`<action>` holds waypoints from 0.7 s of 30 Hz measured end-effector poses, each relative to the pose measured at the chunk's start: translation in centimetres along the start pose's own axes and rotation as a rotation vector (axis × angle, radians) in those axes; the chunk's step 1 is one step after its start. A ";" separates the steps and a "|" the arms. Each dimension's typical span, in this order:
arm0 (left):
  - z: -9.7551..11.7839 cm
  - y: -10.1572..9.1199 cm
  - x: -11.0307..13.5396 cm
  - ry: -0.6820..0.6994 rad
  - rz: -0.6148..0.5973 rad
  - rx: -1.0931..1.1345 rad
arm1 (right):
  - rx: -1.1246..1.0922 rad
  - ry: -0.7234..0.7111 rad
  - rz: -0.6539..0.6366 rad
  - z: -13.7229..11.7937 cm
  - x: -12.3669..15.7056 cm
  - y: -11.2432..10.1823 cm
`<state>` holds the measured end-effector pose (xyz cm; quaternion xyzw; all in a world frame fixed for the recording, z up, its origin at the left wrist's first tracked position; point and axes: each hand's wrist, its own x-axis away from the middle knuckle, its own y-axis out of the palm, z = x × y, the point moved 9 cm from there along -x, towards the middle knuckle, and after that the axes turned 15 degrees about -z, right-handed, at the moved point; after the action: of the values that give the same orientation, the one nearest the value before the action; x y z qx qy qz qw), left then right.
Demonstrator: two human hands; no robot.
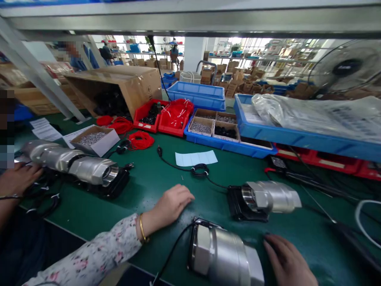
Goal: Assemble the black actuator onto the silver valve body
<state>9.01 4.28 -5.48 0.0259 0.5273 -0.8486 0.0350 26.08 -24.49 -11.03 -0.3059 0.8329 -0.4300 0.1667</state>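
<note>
A silver cylindrical housing [223, 254] with a black cable lies on the green mat [154, 186] right in front of me. My left hand [171, 204], in a floral sleeve with a gold bangle, rests palm down on the mat just left of it, fingers curled and holding nothing. My right hand [287, 260] lies flat on the mat at the housing's right end, close to it; whether it touches is unclear. A second silver housing on a black base [264, 198] sits just beyond, its black cable [199, 171] coiled behind.
A co-worker's hand [18, 178] rests at the left by a row of silver housings [71, 163]. Behind are a small box of screws [95, 141], red cable coils [139, 140], red bins [175, 115], blue trays [229, 145], a tipped cardboard box [119, 85] and a fan [348, 67].
</note>
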 end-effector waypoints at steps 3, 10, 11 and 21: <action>-4.5 -1.2 -1.9 -0.144 -0.001 -0.128 | 0.092 -0.049 0.114 -2.4 0.0 -2.9; -7.9 0.1 -4.7 -0.065 -0.161 -0.218 | -0.286 0.125 0.461 -1.6 6.9 -7.9; -7.7 0.0 -4.8 -0.064 -0.158 -0.215 | -0.339 0.131 0.542 -1.9 8.3 -8.3; -9.3 -2.5 -3.6 -0.448 -0.023 0.099 | -0.367 -0.318 0.413 -10.0 9.8 -7.3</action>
<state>12.42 13.83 -7.11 -0.1677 0.4643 -0.8582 0.1403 15.89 -28.02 0.55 -0.2187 0.9045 -0.1764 0.3208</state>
